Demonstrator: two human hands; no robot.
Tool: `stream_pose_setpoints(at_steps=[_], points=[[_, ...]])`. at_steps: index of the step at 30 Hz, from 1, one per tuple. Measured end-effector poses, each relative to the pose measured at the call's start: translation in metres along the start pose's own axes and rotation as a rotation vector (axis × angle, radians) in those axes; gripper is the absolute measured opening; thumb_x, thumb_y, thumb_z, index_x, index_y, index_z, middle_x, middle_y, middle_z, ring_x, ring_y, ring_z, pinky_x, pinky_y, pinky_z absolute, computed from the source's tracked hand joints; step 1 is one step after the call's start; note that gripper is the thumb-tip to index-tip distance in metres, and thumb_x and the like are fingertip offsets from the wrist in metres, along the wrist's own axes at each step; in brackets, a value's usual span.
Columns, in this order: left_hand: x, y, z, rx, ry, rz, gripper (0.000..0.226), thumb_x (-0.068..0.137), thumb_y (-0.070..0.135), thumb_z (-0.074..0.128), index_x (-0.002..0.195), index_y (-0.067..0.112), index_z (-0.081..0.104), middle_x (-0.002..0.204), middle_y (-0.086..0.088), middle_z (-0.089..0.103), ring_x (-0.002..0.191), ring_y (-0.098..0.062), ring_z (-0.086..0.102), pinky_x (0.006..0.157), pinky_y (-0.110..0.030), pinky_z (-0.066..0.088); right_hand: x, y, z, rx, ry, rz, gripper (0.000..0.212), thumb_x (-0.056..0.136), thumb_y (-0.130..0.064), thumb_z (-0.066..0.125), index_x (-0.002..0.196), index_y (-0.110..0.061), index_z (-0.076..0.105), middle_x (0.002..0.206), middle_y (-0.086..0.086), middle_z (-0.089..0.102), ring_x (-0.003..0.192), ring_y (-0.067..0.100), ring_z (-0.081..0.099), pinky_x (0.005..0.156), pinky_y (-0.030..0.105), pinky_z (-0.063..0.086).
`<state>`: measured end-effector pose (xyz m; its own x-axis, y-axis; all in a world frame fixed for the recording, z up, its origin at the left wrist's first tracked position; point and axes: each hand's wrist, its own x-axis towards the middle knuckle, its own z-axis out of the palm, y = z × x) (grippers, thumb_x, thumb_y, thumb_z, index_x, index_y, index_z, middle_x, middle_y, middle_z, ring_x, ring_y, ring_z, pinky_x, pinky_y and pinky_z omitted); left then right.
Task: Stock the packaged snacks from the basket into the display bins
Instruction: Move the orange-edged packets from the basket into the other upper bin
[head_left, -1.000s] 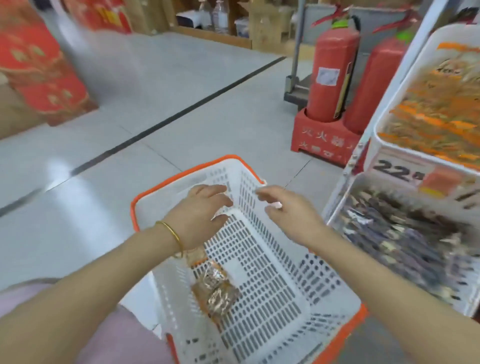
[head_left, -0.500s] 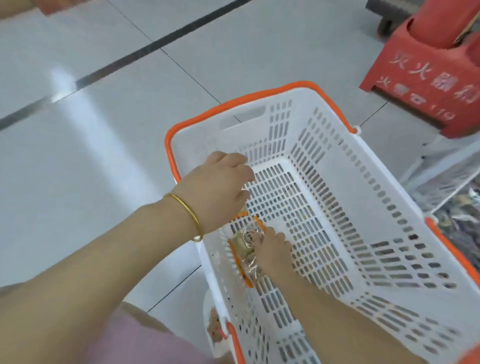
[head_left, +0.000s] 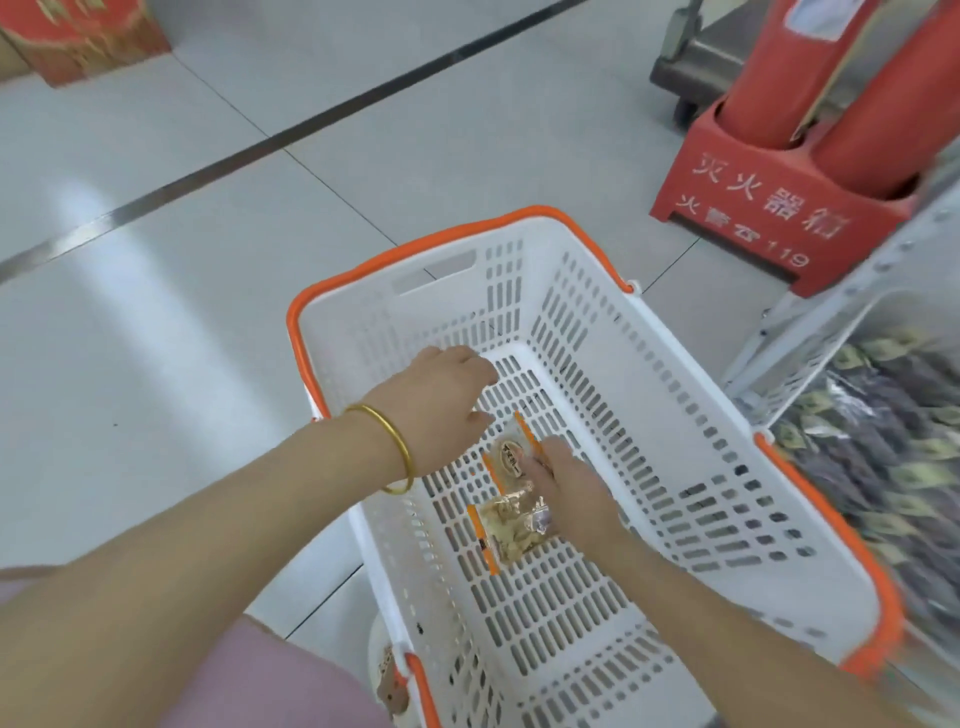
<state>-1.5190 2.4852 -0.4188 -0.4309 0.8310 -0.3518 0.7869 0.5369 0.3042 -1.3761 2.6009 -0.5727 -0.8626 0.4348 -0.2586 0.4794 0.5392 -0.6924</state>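
A white basket (head_left: 675, 441) with an orange rim stands on the floor in front of me. Two clear snack packets with orange edges lie on its bottom, one farther (head_left: 510, 456) and one nearer (head_left: 511, 530). My right hand (head_left: 571, 488) reaches down into the basket, its fingers curled over the right edges of both packets. My left hand (head_left: 436, 400), a gold bangle on the wrist, hovers just left of the far packet with loosely spread fingers and holds nothing. A white wire display bin (head_left: 795, 364) full of dark purple packets (head_left: 883, 441) stands at the right.
A red stand (head_left: 753, 208) holding two red fire extinguishers (head_left: 769, 67) stands beyond the basket at the right, with a metal trolley (head_left: 696, 67) behind it. A red box (head_left: 88, 36) stands far left. Grey floor tiles surround the basket.
My view dropped from the shelves to the basket. My right hand went down to the basket bottom onto the packets, and my left hand lowered beside them.
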Motion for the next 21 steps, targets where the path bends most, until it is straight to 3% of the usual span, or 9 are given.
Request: stream_pose_setpoints(at_steps=[3, 5, 8, 10, 11, 13, 16, 18, 21], points=[[0.008, 0.024, 0.0, -0.108, -0.047, -0.004, 0.056, 0.096, 0.034, 0.048, 0.145, 0.015, 0.027, 0.147, -0.004, 0.033, 0.133, -0.021, 0.035, 0.108, -0.032, 0.03, -0.014, -0.022, -0.066, 0.174, 0.013, -0.096, 0.024, 0.098, -0.03, 0.047, 0.087, -0.009, 0.046, 0.071, 0.005, 0.044, 0.063, 0.012, 0.042, 0.061, 0.034, 0.037], [0.012, 0.044, -0.002, -0.304, -0.066, -0.007, 0.058, 0.094, 0.038, 0.051, 0.143, 0.016, 0.03, 0.145, -0.001, 0.036, 0.128, -0.017, 0.042, 0.102, -0.027, 0.037, -0.028, -0.04, -0.103, 0.279, 0.001, -0.15, 0.017, 0.097, -0.028, 0.05, 0.087, -0.014, 0.051, 0.073, 0.0, 0.047, 0.065, 0.004, 0.045, 0.062, 0.025, 0.038], [0.017, 0.072, -0.006, -0.59, 0.03, 0.027, 0.025, 0.09, 0.028, 0.059, 0.109, 0.011, 0.057, 0.104, -0.001, 0.058, 0.085, -0.012, 0.059, 0.072, -0.023, 0.049, -0.047, -0.051, -0.14, 0.398, 0.034, -0.15, 0.011, 0.094, -0.026, 0.056, 0.086, -0.019, 0.053, 0.066, -0.01, 0.049, 0.056, 0.001, 0.043, 0.057, 0.02, 0.037], [0.019, 0.086, -0.009, -0.661, 0.104, 0.018, 0.02, 0.089, 0.024, 0.062, 0.087, 0.005, 0.056, 0.076, -0.002, 0.055, 0.063, -0.01, 0.051, 0.056, -0.022, 0.043, -0.06, -0.046, -0.155, 0.441, 0.109, -0.07, 0.018, 0.09, -0.027, 0.062, 0.086, -0.013, 0.051, 0.05, -0.012, 0.046, 0.044, 0.002, 0.037, 0.046, 0.02, 0.031], [0.018, 0.091, -0.01, -0.657, 0.128, 0.001, 0.022, 0.089, 0.024, 0.062, 0.082, 0.006, 0.052, 0.068, -0.001, 0.051, 0.056, -0.009, 0.048, 0.052, -0.021, 0.039, -0.065, -0.041, -0.162, 0.448, 0.175, -0.013, 0.021, 0.088, -0.026, 0.065, 0.083, -0.011, 0.051, 0.044, -0.013, 0.046, 0.038, 0.002, 0.036, 0.042, 0.019, 0.029], [0.017, 0.1, -0.01, -0.683, 0.155, -0.051, 0.021, 0.092, 0.025, 0.058, 0.081, 0.01, 0.048, 0.064, -0.004, 0.047, 0.05, -0.01, 0.047, 0.051, -0.021, 0.039, -0.074, -0.033, -0.175, 0.435, 0.389, 0.114, 0.025, 0.086, -0.027, 0.068, 0.078, -0.008, 0.054, 0.053, -0.01, 0.056, 0.038, 0.0, 0.044, 0.043, 0.017, 0.035], [0.012, 0.117, -0.007, -0.948, 0.116, -0.201, 0.015, 0.097, 0.022, 0.048, 0.088, 0.01, 0.046, 0.074, -0.011, 0.051, 0.059, -0.023, 0.053, 0.056, -0.032, 0.05, -0.09, -0.032, -0.197, 0.418, 0.819, 0.149, 0.025, 0.086, -0.031, 0.066, 0.079, -0.01, 0.054, 0.066, -0.004, 0.055, 0.05, 0.0, 0.049, 0.047, 0.01, 0.035], [0.005, 0.129, -0.003, -1.162, 0.056, -0.298, 0.013, 0.098, 0.018, 0.045, 0.087, 0.011, 0.047, 0.076, -0.011, 0.055, 0.059, -0.025, 0.058, 0.047, -0.036, 0.054, -0.1, -0.041, -0.203, 0.307, 1.042, -0.042, 0.021, 0.086, -0.031, 0.064, 0.078, -0.018, 0.049, 0.066, -0.009, 0.049, 0.058, 0.001, 0.046, 0.053, 0.013, 0.033], [-0.001, 0.147, -0.002, -1.399, -0.042, -0.298, 0.012, 0.098, 0.018, 0.045, 0.097, 0.009, 0.054, 0.085, -0.013, 0.063, 0.063, -0.027, 0.066, 0.052, -0.044, 0.057, -0.107, -0.056, -0.198, -0.251, 1.144, -0.512, 0.03, 0.087, -0.04, 0.059, 0.069, -0.017, 0.055, 0.064, -0.008, 0.047, 0.065, 0.008, 0.04, 0.059, 0.02, 0.027]])
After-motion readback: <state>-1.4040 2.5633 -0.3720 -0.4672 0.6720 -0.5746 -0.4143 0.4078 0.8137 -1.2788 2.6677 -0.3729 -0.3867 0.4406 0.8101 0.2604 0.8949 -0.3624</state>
